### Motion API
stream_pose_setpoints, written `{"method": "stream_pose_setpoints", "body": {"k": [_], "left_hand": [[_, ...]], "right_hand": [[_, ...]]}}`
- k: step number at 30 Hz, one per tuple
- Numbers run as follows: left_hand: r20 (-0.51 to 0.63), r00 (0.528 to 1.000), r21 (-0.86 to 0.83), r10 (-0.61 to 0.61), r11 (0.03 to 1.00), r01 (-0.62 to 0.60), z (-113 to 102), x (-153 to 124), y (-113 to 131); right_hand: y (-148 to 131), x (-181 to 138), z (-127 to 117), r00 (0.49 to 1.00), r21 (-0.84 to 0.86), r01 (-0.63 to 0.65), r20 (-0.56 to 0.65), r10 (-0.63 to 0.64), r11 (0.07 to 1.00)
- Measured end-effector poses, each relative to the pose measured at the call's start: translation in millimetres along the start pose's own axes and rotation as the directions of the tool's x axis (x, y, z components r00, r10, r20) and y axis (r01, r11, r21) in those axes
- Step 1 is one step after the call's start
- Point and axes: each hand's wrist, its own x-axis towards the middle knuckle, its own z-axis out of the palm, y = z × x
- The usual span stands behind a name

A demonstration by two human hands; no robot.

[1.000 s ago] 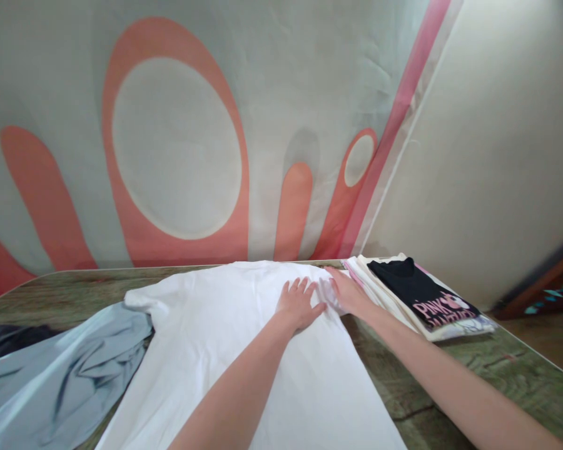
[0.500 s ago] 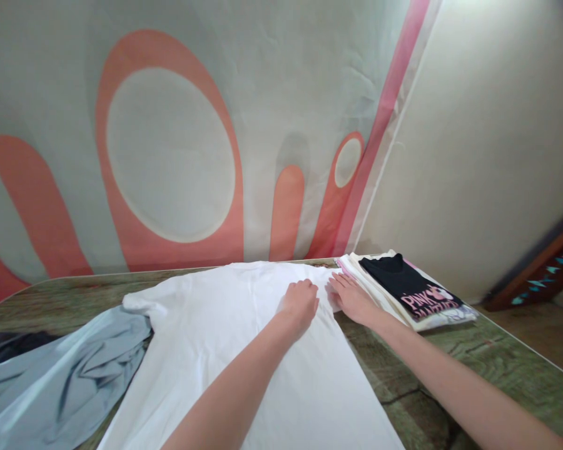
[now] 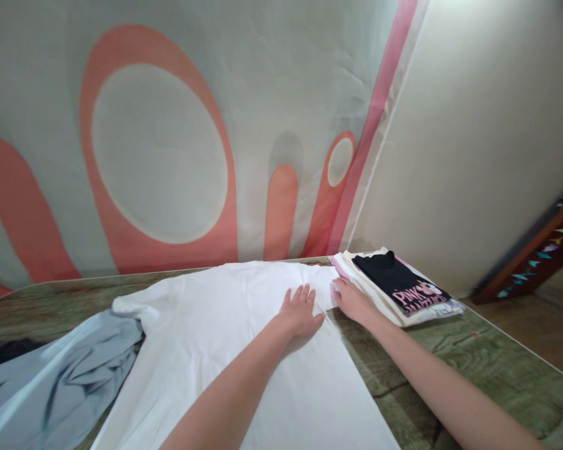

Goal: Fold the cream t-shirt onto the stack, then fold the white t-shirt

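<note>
A white T-shirt [image 3: 234,350] lies spread out on the table, its neckline toward the wall. My left hand [image 3: 301,315] rests flat on its upper right part, palm down with the fingers stretched out. At the hem of the right sleeve, my right hand [image 3: 353,301] has its fingers curled in on the cloth and appears to pinch it. The thumb of that hand is mostly hidden. The shirt's opposite sleeve [image 3: 138,305] lies bunched beside a grey garment.
A stack of folded shirts, topped by a black T-shirt [image 3: 389,275] with pink lettering, sits just right of my right hand. Crumpled grey cloth [image 3: 70,375] and a dark garment [image 3: 7,351] lie at left. The wood-patterned table [image 3: 488,362] meets a printed wall covering [image 3: 253,75].
My left hand has gone from curled fingers to lying flat with fingers stretched. My right hand's fingers, straighter before, have curled at the sleeve hem. The view has shifted slightly right.
</note>
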Motion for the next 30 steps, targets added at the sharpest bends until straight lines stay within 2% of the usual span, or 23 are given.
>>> {"method": "stream_pose_setpoints", "body": {"k": [2, 4, 8, 10, 13, 16, 21, 25, 27, 30], "left_hand": [[-0.004, 1.0, 0.005, -0.005, 1.0, 0.005, 2, 1, 0], [-0.007, 1.0, 0.006, -0.001, 1.0, 0.001, 3, 1, 1], [0.002, 1.0, -0.006, 0.007, 1.0, -0.007, 0, 0, 2], [0.008, 1.0, -0.016, 0.013, 1.0, -0.013, -3, -2, 2], [0.014, 0.999, -0.026, 0.038, 0.999, -0.038, -6, -4, 2], [0.022, 0.998, -0.029, 0.066, 0.997, -0.065, -7, -5, 2], [0.049, 0.995, -0.019, 0.082, 0.997, -0.081, -9, -6, 4], [0.01, 0.999, 0.05, 0.047, 0.998, -0.047, -10, -9, 15], [0.019, 0.996, 0.089, 0.092, 0.992, -0.094, -11, -11, 25], [0.121, 0.976, 0.069, 0.179, 0.98, -0.188, -15, -17, 42]], "right_hand": [[-3, -6, -8, 0.989, -0.005, -0.148, -0.008, 0.148, 0.989], [-3, -10, -13, 0.97, -0.012, -0.241, 0.033, 0.241, 0.97], [1, -5, -11, 0.945, 0.053, -0.306, 0.14, 0.297, 0.95], [3, 0, -6, 0.951, 0.157, -0.302, 0.121, 0.286, 0.94], [9, 7, 2, 0.962, 0.338, -0.249, -0.018, 0.271, 0.907], [15, 8, 7, 0.962, 0.417, -0.174, -0.12, 0.244, 0.892], [20, 5, 10, 0.972, 0.406, -0.149, -0.109, 0.21, 0.902], [19, 4, 13, 0.974, 0.375, -0.118, -0.138, 0.181, 0.92], [18, 4, 14, 0.975, 0.346, -0.077, -0.169, 0.143, 0.935], [19, 3, 16, 0.974, 0.288, -0.054, -0.194, 0.114, 0.956]]}}
